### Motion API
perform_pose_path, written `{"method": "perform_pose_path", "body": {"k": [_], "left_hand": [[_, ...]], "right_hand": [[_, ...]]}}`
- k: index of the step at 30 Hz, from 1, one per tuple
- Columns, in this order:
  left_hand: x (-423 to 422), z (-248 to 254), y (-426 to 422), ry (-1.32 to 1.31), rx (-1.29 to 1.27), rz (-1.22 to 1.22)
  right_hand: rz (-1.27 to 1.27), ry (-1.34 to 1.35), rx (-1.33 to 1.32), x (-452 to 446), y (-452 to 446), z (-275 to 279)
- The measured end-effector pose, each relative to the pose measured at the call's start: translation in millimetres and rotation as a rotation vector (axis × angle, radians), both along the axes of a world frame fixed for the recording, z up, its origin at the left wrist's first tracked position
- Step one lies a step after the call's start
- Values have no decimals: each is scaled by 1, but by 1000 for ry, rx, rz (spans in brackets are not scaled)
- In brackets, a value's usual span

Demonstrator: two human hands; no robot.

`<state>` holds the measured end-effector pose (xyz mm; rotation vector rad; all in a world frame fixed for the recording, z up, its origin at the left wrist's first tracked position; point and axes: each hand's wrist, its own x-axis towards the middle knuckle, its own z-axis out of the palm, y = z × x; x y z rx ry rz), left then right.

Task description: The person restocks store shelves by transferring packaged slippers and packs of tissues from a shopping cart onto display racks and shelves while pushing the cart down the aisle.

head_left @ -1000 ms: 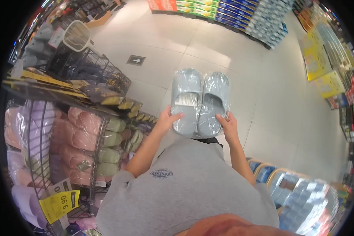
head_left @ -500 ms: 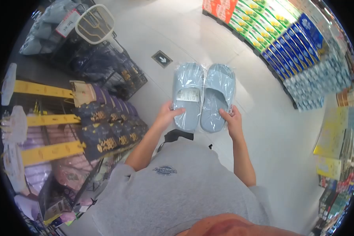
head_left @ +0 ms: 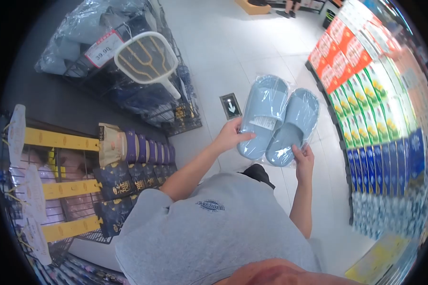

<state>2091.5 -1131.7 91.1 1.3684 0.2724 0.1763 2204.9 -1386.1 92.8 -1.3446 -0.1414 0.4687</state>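
A pair of light blue slippers [head_left: 297, 127] in clear plastic wrap is held out in front of my body. My left hand [head_left: 230, 135] grips the near left edge of the package, thumb on top by the heel of the left slipper. On the right, my right hand [head_left: 303, 156] pinches the wrap at the heel of the other slipper, thumb uppermost. A white label [head_left: 263, 122] shows inside the left slipper, its print too small to read. The fingers beneath the package are hidden.
Left of me, a rack carries dark snack bags [head_left: 116, 183] on yellow strips [head_left: 62, 138]. Beyond it hang a mosquito swatter [head_left: 147, 58] and a 39.90 price sign [head_left: 103, 49]. Stacked boxes [head_left: 366, 107] line the right side. A floor arrow sign [head_left: 230, 106] lies ahead; a person's legs [head_left: 289, 7] stand far off.
My view has swung, so the racks and box stacks sit differently. The slippers and both hands have shifted right in view, and the package is now tilted. Both hands keep their hold.
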Motion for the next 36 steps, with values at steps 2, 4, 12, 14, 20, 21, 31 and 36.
{"method": "perform_pose_path", "body": {"k": [2, 4, 12, 14, 20, 21, 31, 36], "left_hand": [[25, -14, 24, 20, -8, 54], [58, -31, 53, 187, 14, 133], [190, -1, 178, 245, 127, 483], [208, 48, 205, 180, 263, 622], [213, 149, 289, -110, 511, 1015], [212, 162, 304, -180, 592, 1067], [184, 294, 426, -219, 1016, 1325], [189, 303, 474, -100, 873, 1464]], "right_hand": [[159, 7, -74, 49, 26, -17], [241, -2, -169, 108, 60, -28], [680, -156, -152, 328, 257, 19], [831, -259, -187, 369, 322, 38], [1035, -443, 202, 395, 516, 131], [1051, -490, 232, 395, 545, 145], [1042, -1131, 687, 376, 769, 296], [1100, -1114, 633, 358, 832, 330]]}}
